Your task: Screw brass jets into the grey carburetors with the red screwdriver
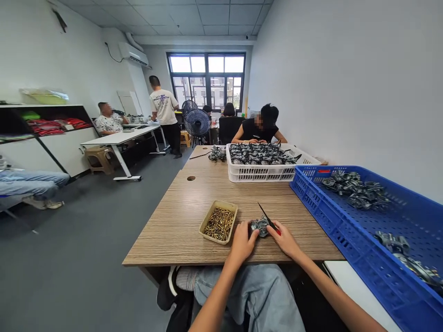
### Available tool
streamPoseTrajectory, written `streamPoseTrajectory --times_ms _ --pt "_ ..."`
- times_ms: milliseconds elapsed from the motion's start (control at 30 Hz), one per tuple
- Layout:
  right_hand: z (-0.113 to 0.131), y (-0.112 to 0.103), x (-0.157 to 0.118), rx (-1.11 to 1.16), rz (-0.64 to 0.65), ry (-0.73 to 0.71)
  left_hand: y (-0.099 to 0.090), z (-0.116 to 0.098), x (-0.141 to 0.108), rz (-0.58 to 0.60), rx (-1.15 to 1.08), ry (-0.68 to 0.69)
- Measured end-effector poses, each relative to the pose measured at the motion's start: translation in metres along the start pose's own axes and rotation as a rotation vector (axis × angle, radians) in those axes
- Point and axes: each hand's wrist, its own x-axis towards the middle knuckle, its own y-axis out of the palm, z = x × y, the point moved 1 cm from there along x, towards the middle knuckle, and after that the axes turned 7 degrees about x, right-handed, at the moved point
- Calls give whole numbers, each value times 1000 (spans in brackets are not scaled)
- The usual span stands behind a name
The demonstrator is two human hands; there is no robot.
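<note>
My left hand grips a small die-cast metal part on the wooden table top. My right hand holds a thin black pointed tool with a bit of red at its grip, and the tip stands just above the casting. A shallow tan tray of small brass screws sits just left of my left hand. Both hands are close together near the table's front edge, and my fingers hide part of the casting.
A blue plastic crate of loose castings sits at the table's right. A white crate packed with dark metal parts stands farther along. A seated person works across the table. Other people, desks and fans fill the room behind.
</note>
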Motion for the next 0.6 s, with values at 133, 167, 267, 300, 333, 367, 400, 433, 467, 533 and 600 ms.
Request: streamPoseTrajectory --times_ms 133,167,267,300,333,367,400,433,467,533,600 --pt "-8 -11 -1 34 81 -8 -1 -1 -2 23 -21 19" --pt "-9 -12 -1 41 86 -9 -2 -2 -1 26 -31 22" --pt "-12 -13 0 70 81 -12 -4 -3 0 35 -64 38" --pt "-13 -13 0 83 78 -12 -4 -3 1 44 -74 44" --pt "-13 -13 0 95 76 -13 -5 -4 1 55 -82 49" --pt "-13 -13 0 107 74 -14 -6 -4 2 66 -87 52" --pt "-12 -13 -1 118 71 -14 -7 -4 3 76 -89 56" --pt "-12 -14 -1 128 66 -14 -8 -5 3 82 -87 60" --pt "-12 -14 -2 138 60 -14 -8 -5 4 86 -85 65" --pt "-10 -14 -3 156 51 -11 -9 -6 5 87 -81 71" --pt "-8 -14 -4 174 47 -11 -10 -7 5 87 -84 75"
